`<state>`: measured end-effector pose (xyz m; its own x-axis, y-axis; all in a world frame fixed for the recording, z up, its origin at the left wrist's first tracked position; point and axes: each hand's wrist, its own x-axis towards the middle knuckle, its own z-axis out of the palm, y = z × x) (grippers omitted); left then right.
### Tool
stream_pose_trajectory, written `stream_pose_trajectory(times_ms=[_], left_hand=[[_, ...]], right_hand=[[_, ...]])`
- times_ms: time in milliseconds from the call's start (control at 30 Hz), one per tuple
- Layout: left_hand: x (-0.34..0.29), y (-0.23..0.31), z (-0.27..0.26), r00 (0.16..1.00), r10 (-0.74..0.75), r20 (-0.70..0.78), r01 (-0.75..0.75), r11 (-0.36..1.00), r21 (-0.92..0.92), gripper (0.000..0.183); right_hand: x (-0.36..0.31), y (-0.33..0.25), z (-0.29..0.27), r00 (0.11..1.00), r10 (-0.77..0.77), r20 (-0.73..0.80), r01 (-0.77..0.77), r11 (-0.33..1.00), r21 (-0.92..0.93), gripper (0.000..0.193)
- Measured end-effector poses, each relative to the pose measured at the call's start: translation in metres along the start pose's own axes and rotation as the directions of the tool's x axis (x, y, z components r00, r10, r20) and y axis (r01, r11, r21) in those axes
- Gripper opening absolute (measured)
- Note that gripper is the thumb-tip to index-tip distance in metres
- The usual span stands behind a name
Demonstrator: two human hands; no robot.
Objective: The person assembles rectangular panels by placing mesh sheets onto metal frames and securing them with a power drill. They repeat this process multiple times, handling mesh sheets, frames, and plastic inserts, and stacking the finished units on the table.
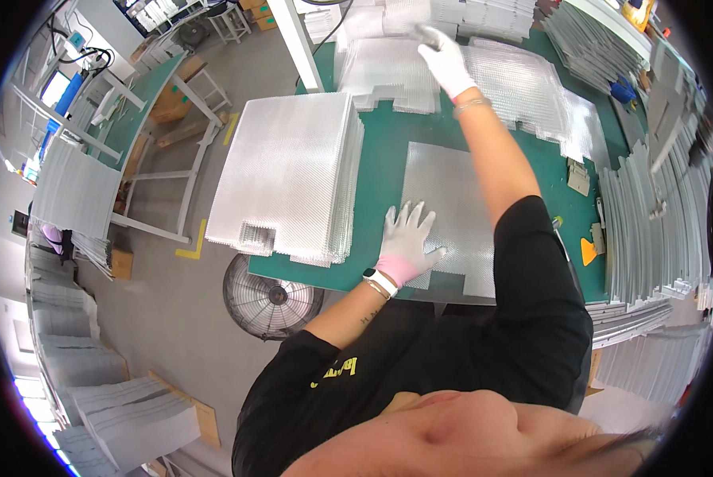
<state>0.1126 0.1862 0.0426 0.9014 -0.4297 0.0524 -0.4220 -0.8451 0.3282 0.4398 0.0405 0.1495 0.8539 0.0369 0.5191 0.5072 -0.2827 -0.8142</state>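
My left hand (406,243), in a white glove with a pink cuff, lies flat with fingers spread on a thin silver mesh-textured sheet (456,187) with a notched near edge. That sheet rests on the green table top (379,167) in front of me. My right hand (447,65), also gloved, is stretched out over the far side of the table, beside piles of similar sheets (392,70). Its fingertips are smeared by motion; the thumb stands apart, and I see nothing in it. To the left, a tall stack of mesh sheets (285,171) sits at the table's edge.
More sheet piles (515,83) cover the table's far right. A yellow scraper (589,251) and a grey metal bracket (578,177) lie at the right edge, near upright stacked panels (654,230). A white post (297,48) rises at the back. A floor fan (273,296) stands below left.
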Motion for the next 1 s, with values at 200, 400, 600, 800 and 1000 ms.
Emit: stream_pose_trajectory(times_ms=[200,400,600,800,1000], left_hand=[[0.002,-0.011,0.015,0.995,-0.024,-0.093,0.016,0.996,-0.083,0.085],[-0.046,-0.031,-0.005,0.909,-0.295,-0.294,-0.333,-0.093,-0.938,0.069],[-0.087,0.016,-0.030,0.875,-0.443,-0.195,0.198,0.696,-0.690,0.050],[-0.085,0.020,-0.018,0.897,-0.378,-0.231,0.247,0.860,-0.446,0.052],[-0.075,0.012,-0.009,0.901,-0.381,-0.208,0.278,0.874,-0.398,0.053]], right_hand=[[-0.082,-0.084,-0.084,0.986,-0.168,0.001,0.168,0.981,-0.096,0.048],[-0.290,-0.131,-0.152,0.976,0.187,-0.107,-0.175,0.978,0.113,0.051],[-0.422,-0.137,-0.136,0.955,0.277,-0.103,-0.296,0.906,-0.302,0.050],[-0.412,-0.132,-0.133,0.868,0.485,-0.104,-0.484,0.781,-0.395,0.060],[-0.417,-0.102,-0.131,0.932,0.350,-0.090,-0.353,0.827,-0.439,0.060]])
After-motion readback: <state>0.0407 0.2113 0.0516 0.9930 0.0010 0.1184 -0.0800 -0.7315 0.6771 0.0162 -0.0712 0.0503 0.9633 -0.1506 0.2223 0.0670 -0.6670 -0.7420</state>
